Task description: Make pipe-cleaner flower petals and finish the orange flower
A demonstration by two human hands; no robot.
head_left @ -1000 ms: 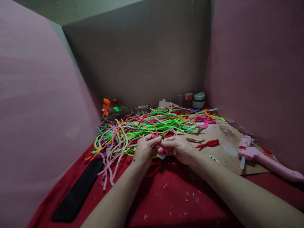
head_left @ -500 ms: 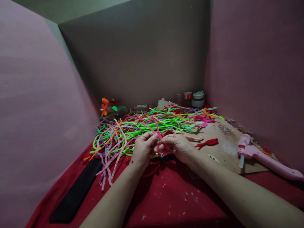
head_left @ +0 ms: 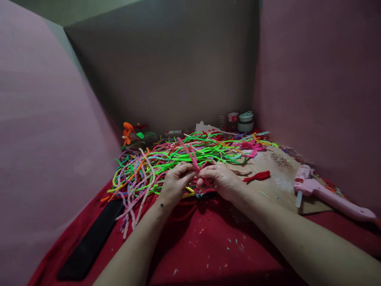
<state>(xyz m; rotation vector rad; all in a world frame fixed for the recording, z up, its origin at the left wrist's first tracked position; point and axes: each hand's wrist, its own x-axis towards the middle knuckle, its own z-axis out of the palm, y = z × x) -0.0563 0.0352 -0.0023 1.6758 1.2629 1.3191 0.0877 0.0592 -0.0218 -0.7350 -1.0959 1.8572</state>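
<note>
Pink pipe cleaners (head_left: 193, 155) stand up between my two hands, their upper ends spread in a narrow V. My left hand (head_left: 177, 180) pinches them from the left side. From the right, the fingertips of my right hand (head_left: 218, 177) close on the same pink strands, right beside the left fingertips. The exact crossing point is partly hidden by the fingers. Behind the hands lies a large heap of pipe cleaners (head_left: 166, 159) in green, pink, purple and orange. Below the fingertips, a yellow-and-black tool handle (head_left: 205, 195) shows in part.
A pink glue gun (head_left: 324, 192) rests at the right of a brown board (head_left: 290, 180). On that board lies a red pipe-cleaner piece (head_left: 257, 176). A black flat bar (head_left: 89, 242) is on the red cloth at left. Orange flowers (head_left: 127, 133) and a lidded jar (head_left: 245, 121) stand behind.
The pink strands, crossed wide in an X before, now stand closer together and lean left. Both hands' fingertips have drawn together at their base. The whole view has shifted slightly.
</note>
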